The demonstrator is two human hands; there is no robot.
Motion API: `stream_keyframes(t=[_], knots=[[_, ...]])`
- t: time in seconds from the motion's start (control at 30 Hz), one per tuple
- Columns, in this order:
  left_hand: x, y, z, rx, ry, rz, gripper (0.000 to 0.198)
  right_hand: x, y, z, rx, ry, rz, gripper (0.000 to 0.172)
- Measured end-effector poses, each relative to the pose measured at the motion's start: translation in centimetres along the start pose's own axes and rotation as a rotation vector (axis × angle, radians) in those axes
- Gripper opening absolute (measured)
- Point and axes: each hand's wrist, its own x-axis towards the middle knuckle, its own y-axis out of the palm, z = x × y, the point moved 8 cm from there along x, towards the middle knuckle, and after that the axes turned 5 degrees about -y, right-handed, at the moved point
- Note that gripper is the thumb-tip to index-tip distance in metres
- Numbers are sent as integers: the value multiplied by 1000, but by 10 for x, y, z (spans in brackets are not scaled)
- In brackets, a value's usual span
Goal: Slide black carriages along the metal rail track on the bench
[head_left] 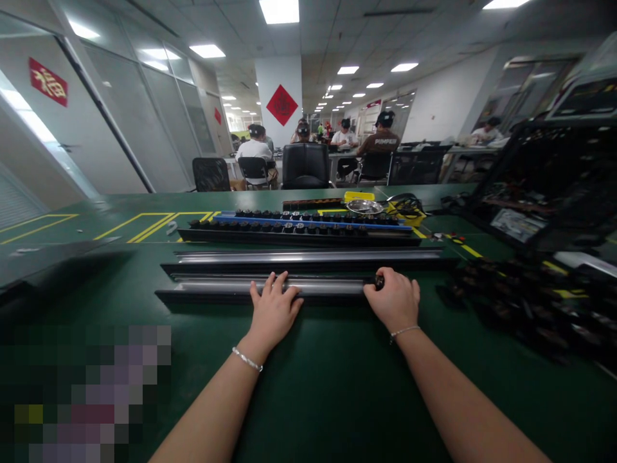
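Nearest to me on the green table lies a long black channel rail (212, 287) with a shiny inner face. My left hand (274, 307) rests on it left of its right half, fingers spread over the rail. At the rail's right end, my right hand (396, 297) is closed around a small dark round part (380, 281), mostly hidden by the fingers. A second similar rail (308, 257) lies parallel just behind. Farther back, another black rail (289, 236) and a blue strip (308, 220) carry rows of small black parts.
A blurred heap of black parts (520, 302) covers the table's right side. Behind the rails are a metal dish (365, 207), a yellow tray (359, 196) and black cables (407, 204). A dark open case (540, 173) stands at right. Several people sit at tables beyond.
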Motion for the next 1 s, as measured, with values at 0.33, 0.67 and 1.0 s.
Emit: stream_keyframes(t=[0.33,0.67,1.0], knots=[[1,1,1,-1,-1,-3,27,-1,-2,-14,23,11,-56,22],[2,-1,2,-8,-7,27,24,2,-9,-25,5,8,-137,20],[3,-1,3,-6,-8,29,23,2,-9,-32,82,-3,-195,25]])
